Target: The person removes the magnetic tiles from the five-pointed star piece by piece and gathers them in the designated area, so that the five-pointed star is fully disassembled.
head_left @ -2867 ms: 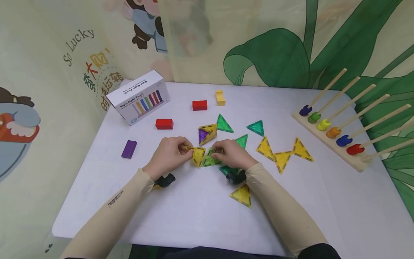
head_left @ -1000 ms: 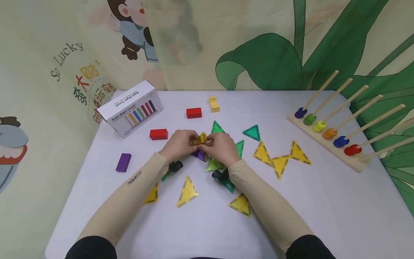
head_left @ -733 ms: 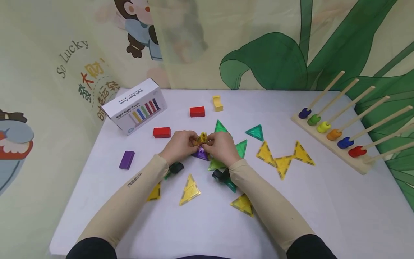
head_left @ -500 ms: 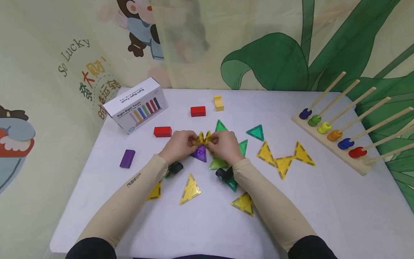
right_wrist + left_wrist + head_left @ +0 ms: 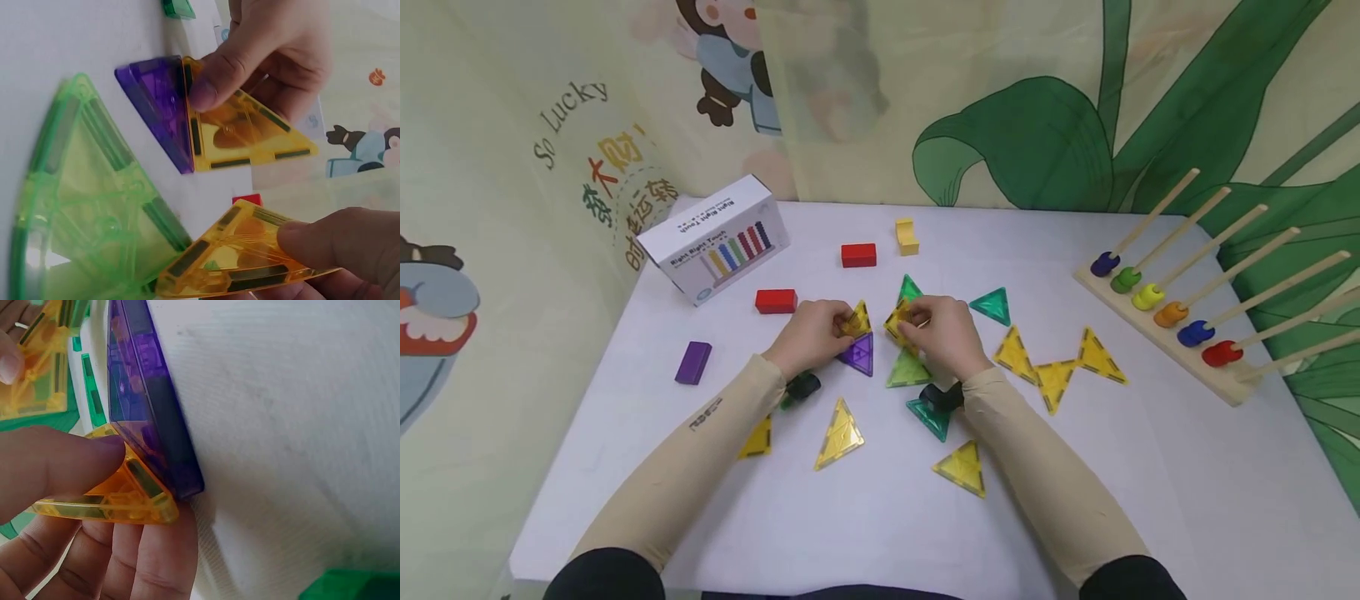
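Two yellow triangle tiles, stiff, light and slick plastic, are best pinched by their edges. The left hand (image 5: 811,335) pinches one (image 5: 856,322) standing against a purple tile (image 5: 859,353); the right hand (image 5: 946,333) pinches the other (image 5: 898,322) beside a light green tile (image 5: 907,369) on the surface (image 5: 880,517).

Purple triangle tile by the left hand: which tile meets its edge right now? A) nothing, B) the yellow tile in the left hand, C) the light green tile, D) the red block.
B: in the right wrist view the left hand pinches a yellow tile whose edge lies along the purple triangle tile.
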{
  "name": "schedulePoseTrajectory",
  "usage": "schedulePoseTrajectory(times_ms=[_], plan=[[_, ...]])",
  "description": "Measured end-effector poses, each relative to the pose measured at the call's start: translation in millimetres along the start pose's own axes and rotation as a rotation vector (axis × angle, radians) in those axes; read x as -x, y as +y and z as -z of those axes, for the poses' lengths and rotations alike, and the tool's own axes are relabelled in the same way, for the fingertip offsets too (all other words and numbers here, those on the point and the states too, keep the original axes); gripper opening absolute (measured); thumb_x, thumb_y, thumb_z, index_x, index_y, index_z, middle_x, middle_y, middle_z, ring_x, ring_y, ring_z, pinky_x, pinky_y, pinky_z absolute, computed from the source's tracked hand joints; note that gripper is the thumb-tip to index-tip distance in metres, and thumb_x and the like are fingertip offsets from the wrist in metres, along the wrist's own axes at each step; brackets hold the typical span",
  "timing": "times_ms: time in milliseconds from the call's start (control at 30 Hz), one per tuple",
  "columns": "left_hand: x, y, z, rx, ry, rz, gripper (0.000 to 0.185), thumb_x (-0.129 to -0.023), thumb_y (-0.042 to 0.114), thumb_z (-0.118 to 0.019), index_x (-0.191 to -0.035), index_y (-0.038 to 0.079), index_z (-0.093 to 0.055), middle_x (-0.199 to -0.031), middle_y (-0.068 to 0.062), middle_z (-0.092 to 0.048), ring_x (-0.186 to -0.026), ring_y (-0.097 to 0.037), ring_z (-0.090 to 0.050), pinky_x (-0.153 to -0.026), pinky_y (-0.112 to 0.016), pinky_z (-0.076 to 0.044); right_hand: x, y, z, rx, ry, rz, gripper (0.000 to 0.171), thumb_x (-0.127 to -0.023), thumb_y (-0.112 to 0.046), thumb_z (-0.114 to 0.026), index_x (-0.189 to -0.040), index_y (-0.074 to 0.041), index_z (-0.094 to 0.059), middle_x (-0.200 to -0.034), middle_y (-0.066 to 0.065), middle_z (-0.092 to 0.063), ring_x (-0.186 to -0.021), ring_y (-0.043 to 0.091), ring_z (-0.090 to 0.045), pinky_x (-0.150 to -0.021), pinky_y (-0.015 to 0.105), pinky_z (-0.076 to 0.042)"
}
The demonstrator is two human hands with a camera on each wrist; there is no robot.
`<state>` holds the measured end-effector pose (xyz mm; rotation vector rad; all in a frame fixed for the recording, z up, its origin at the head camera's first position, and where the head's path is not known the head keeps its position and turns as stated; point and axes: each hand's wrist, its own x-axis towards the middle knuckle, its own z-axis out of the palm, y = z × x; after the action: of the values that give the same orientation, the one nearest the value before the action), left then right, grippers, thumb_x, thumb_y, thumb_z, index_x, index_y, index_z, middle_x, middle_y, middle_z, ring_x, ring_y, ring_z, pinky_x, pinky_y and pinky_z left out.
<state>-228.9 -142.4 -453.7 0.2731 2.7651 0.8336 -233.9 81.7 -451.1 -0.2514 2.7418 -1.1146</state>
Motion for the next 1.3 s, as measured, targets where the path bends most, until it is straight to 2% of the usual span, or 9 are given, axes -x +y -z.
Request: schedulePoseTrajectory(times_ms=[100, 233, 367, 467, 600, 767, 1000, 1133, 1300], plan=[[0.0, -0.1, 0.5, -0.006, 0.002, 0.004, 0.03, -0.093, 0.016, -0.076, -0.121, 0.006, -0.071, -0.104, -0.01, -0.072, -0.093, -0.025, -0.061, -0.088, -0.037, -0.055, 3, 5, 7, 0.012, 0.004, 0.002, 0.027, -0.099, -0.027, -0.071, -0.118, -0.006, -0.069, -0.105, 0.012, -0.076, -0.084, 0.024, -0.07, -0.072, 0.031, -0.059], [-0.7, 0.8, 0.5, -0.009, -0.002, 0.016, 0.031, -0.093, 0.017, -0.076, -0.122, 0.006, -0.071, -0.105, -0.01, -0.072, -0.094, -0.025, -0.06, -0.089, -0.037, -0.055, 8, 11, 11, 0.005, -0.042, 0.011, 0.028, -0.107, -0.027, -0.058, -0.124, -0.006, -0.053, -0.102, 0.016, -0.076, -0.072, 0.021, -0.067, -0.06, 0.027, -0.054], [-2.8, 2.9, -2.3, -0.012, -0.01, 0.022, 0.032, -0.093, 0.017, -0.076, -0.123, 0.006, -0.071, -0.104, -0.01, -0.072, -0.094, -0.025, -0.06, -0.088, -0.036, -0.054, 13, 16, 13, 0.045, -0.058, 0.039, 0.027, -0.111, -0.027, -0.048, -0.127, -0.006, -0.044, -0.093, 0.016, -0.073, -0.064, 0.018, -0.063, -0.056, 0.025, -0.05], [-5.1, 5.5, -5.8, -0.012, -0.018, 0.02, 0.032, -0.094, 0.017, -0.076, -0.123, 0.006, -0.071, -0.104, -0.01, -0.071, -0.094, -0.025, -0.059, -0.088, -0.036, -0.053, 17, 19, 15, 0.074, -0.05, 0.037, 0.028, -0.11, -0.027, -0.05, -0.129, -0.006, -0.044, -0.087, 0.014, -0.07, -0.062, 0.019, -0.059, -0.056, 0.026, -0.047], [-5.2, 8.0, -7.7, -0.015, -0.031, 0.015, 0.033, -0.094, 0.018, -0.076, -0.125, 0.006, -0.07, -0.109, -0.011, -0.072, -0.098, -0.026, -0.061, -0.093, -0.039, -0.056, 24, 26, 21, 0.099, -0.058, 0.015, 0.029, -0.107, -0.028, -0.059, -0.128, -0.01, -0.052, -0.09, 0.01, -0.074, -0.067, 0.019, -0.06, -0.06, 0.026, -0.048], [0.4, 3.8, -2.0, -0.024, -0.015, 0.012, 0.033, -0.094, 0.017, -0.076, -0.124, 0.005, -0.07, -0.111, -0.012, -0.073, -0.098, -0.027, -0.063, -0.094, -0.041, -0.058, 34, 37, 32, 0.113, -0.055, 0.042, 0.023, -0.101, -0.027, -0.068, -0.117, -0.011, -0.063, -0.09, 0.007, -0.076, -0.068, 0.019, -0.061, -0.059, 0.028, -0.048], [6.5, -5.5, 4.0, -0.035, -0.009, 0.036, 0.033, -0.095, 0.017, -0.074, -0.125, 0.005, -0.069, -0.11, -0.014, -0.072, -0.097, -0.028, -0.063, -0.091, -0.041, -0.058, 53, 63, 52, 0.099, -0.044, 0.043, 0.02, -0.097, -0.024, -0.073, -0.108, -0.009, -0.066, -0.088, 0.008, -0.074, -0.071, 0.018, -0.061, -0.062, 0.027, -0.048], [3.8, -4.2, 3.1, -0.041, -0.015, 0.035, 0.034, -0.095, 0.017, -0.074, -0.126, 0.004, -0.068, -0.111, -0.014, -0.072, -0.098, -0.028, -0.063, -0.092, -0.041, -0.058, 69, 81, 67, 0.108, -0.085, 0.01, 0.018, -0.095, -0.024, -0.076, -0.101, -0.01, -0.066, -0.08, 0.005, -0.069, -0.068, 0.017, -0.058, -0.06, 0.027, -0.046], [-0.3, 3.2, 0.9, -0.043, -0.027, 0.02, 0.035, -0.095, 0.017, -0.074, -0.127, 0.004, -0.068, -0.11, -0.014, -0.072, -0.097, -0.028, -0.062, -0.091, -0.041, -0.058, 89, 100, 77, 0.132, -0.2, -0.045, 0.021, -0.092, -0.02, -0.079, -0.102, -0.008, -0.065, -0.076, 0.001, -0.066, -0.066, 0.014, -0.055, -0.059, 0.027, -0.046]])
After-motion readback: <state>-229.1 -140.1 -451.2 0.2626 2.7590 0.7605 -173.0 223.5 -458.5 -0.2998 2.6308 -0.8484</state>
